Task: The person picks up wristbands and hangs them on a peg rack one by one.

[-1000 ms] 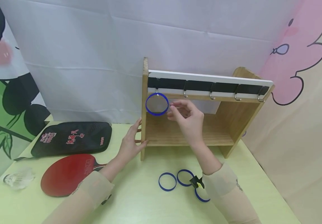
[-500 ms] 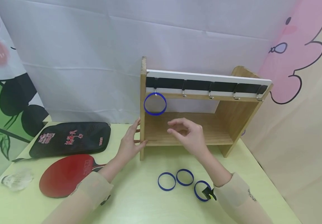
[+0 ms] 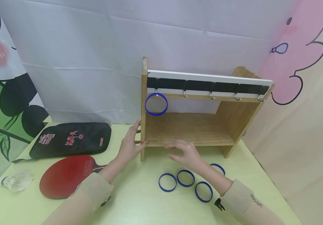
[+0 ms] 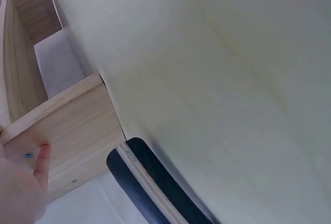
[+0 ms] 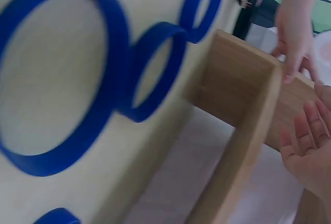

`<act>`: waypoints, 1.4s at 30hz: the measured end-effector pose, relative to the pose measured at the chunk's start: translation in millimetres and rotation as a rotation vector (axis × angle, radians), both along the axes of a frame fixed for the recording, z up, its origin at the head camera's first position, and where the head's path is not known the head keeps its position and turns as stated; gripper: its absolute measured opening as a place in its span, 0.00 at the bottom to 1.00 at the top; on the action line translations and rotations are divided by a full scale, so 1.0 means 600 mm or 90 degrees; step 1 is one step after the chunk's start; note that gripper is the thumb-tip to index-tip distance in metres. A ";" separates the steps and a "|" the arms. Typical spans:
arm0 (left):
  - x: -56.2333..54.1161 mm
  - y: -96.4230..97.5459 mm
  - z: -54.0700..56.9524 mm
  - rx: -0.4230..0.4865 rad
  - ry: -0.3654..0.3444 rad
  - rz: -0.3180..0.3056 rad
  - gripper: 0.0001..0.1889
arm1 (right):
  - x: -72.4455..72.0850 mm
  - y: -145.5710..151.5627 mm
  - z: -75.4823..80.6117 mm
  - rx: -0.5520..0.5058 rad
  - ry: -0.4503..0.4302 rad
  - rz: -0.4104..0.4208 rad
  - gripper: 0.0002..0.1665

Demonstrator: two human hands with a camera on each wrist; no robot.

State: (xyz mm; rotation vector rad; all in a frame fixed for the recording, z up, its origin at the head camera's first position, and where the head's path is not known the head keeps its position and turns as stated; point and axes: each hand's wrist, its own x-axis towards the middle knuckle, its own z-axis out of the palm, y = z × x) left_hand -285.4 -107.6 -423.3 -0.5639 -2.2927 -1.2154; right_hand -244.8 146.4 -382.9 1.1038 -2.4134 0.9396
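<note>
My left hand (image 3: 129, 143) rests against the left side panel of a wooden rack (image 3: 189, 128). Its thumb lies at the panel's front edge and its fingers extend along the outer face, where one finger (image 4: 42, 164) shows straight in the left wrist view. My right hand (image 3: 186, 153) holds nothing; its fingers are loosely bent in front of the rack's lower shelf edge. A blue ring (image 3: 145, 104) hangs from the leftmost metal hook. Several more blue rings lie on the table, among them one ring (image 3: 159, 184) nearest the left arm and one ring (image 3: 212, 191) beside the right forearm.
Along the rack's white and black top bar (image 3: 206, 85) are several metal hooks (image 3: 212, 95). On the left of the table (image 3: 139, 206) lie a black case (image 3: 71, 139), a red table tennis bat (image 3: 66, 178) and a shuttlecock (image 3: 18, 180). A white cloth (image 3: 88, 56) hangs behind.
My right hand has moved down from beside the hanging ring to below the shelf edge, uncovering rings under the forearm. The ring stays on its hook, and the left hand keeps its place.
</note>
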 end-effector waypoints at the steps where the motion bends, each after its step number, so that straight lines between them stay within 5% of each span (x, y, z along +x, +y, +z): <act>1: 0.000 0.000 0.000 0.001 0.001 -0.002 0.51 | -0.001 0.002 -0.008 0.013 -0.005 0.002 0.18; 10: 0.001 0.001 0.001 -0.001 0.005 0.000 0.53 | -0.003 0.013 -0.061 0.114 -0.104 0.048 0.16; 23: 0.002 0.000 0.002 -0.007 -0.016 0.001 0.52 | -0.023 0.022 -0.123 0.244 -0.118 0.068 0.12; 42: 0.001 0.001 0.001 -0.002 -0.013 0.004 0.51 | -0.016 0.013 -0.121 0.216 -0.152 0.077 0.03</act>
